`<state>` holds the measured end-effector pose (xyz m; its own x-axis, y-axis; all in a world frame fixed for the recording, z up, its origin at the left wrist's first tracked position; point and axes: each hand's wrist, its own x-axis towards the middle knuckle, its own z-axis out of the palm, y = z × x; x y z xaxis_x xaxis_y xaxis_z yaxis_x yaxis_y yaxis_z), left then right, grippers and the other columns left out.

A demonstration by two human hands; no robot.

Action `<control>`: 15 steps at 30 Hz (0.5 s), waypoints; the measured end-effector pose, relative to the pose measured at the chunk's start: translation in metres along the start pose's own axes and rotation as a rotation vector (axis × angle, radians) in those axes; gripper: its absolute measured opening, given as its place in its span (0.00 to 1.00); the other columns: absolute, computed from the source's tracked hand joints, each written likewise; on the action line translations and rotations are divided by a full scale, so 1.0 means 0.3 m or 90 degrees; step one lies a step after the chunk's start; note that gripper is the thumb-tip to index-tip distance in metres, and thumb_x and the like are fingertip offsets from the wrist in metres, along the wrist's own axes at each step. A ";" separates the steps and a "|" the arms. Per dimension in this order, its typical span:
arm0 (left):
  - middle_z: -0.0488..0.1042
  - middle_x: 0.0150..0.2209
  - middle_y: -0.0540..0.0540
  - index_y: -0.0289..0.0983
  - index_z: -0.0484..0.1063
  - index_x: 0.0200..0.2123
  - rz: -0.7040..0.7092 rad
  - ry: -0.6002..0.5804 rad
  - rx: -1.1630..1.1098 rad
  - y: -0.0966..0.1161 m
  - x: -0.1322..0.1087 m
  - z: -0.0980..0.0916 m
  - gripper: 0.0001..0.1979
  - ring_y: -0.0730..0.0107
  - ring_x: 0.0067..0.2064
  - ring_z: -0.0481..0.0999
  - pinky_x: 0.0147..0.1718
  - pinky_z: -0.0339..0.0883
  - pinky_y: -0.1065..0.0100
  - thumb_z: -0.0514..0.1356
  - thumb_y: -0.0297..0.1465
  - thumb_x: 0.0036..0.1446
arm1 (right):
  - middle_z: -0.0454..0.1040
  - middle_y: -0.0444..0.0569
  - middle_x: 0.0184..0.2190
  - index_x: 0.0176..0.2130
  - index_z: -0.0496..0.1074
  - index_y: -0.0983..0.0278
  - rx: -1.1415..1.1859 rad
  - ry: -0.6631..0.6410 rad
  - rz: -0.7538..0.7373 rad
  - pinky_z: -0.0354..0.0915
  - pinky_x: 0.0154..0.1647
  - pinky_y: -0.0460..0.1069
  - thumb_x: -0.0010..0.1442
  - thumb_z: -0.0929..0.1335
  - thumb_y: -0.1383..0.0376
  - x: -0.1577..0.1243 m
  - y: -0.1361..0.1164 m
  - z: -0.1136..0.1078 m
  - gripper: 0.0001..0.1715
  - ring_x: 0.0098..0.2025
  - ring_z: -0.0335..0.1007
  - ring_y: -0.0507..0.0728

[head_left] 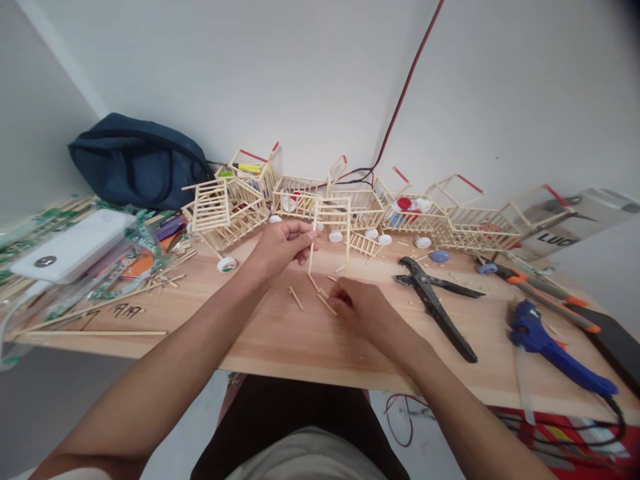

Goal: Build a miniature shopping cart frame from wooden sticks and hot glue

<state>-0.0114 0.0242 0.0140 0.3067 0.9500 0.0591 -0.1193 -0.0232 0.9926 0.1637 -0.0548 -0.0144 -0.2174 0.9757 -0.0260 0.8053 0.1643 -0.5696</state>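
Fingertips of the right hand (pixel 357 303) are hidden beside short sticks (pixel 327 305), toward the tabletop's (pixel 280 350) front edge; grip cannot be determined. The left hand's (pixel 286 248) fingers pinch one bar (pixel 311 259) of the stick frame (pixel 349 233).

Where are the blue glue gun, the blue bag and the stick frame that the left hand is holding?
Stick frame (pixel 349 235), head view: on its upright stick at picture right.
Blue glue gun (pixel 559 355), head view: on its handle.
Blue bag (pixel 145 160), head view: on its front side.

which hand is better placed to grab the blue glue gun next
Probably the right hand: it's nearer the blue glue gun, while the left hand is farther off, holding the stick frame.
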 end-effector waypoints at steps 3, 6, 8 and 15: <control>0.68 0.21 0.52 0.31 0.73 0.30 0.012 0.005 -0.005 0.001 0.000 0.001 0.12 0.82 0.19 0.63 0.20 0.59 0.76 0.66 0.35 0.47 | 0.73 0.45 0.26 0.29 0.69 0.62 0.005 0.066 0.014 0.52 0.29 0.46 0.56 0.64 0.67 0.037 0.034 -0.028 0.05 0.27 0.64 0.52; 0.69 0.22 0.51 0.31 0.73 0.30 0.002 0.009 -0.004 -0.001 -0.001 0.001 0.11 0.82 0.20 0.64 0.20 0.60 0.76 0.65 0.33 0.48 | 0.72 0.45 0.23 0.26 0.69 0.62 -0.049 0.095 0.013 0.50 0.28 0.47 0.54 0.64 0.68 0.069 0.060 -0.058 0.06 0.25 0.61 0.52; 0.69 0.22 0.51 0.31 0.72 0.31 -0.011 0.011 -0.006 0.000 -0.002 0.002 0.10 0.82 0.20 0.64 0.20 0.60 0.76 0.65 0.33 0.48 | 0.70 0.44 0.22 0.24 0.69 0.62 -0.067 0.082 -0.001 0.48 0.27 0.47 0.53 0.64 0.68 0.087 0.079 -0.067 0.08 0.24 0.59 0.51; 0.67 0.20 0.53 0.31 0.72 0.29 -0.021 0.018 -0.014 0.015 -0.008 0.013 0.12 0.82 0.20 0.64 0.20 0.60 0.76 0.68 0.33 0.45 | 0.69 0.42 0.21 0.26 0.72 0.62 -0.011 -0.013 -0.022 0.51 0.25 0.45 0.49 0.66 0.66 0.135 0.133 -0.070 0.05 0.24 0.59 0.50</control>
<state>-0.0091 0.0206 0.0188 0.2833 0.9588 0.0229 -0.1304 0.0148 0.9914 0.1985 -0.0058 -0.0209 -0.2564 0.9663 -0.0227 0.8068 0.2010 -0.5556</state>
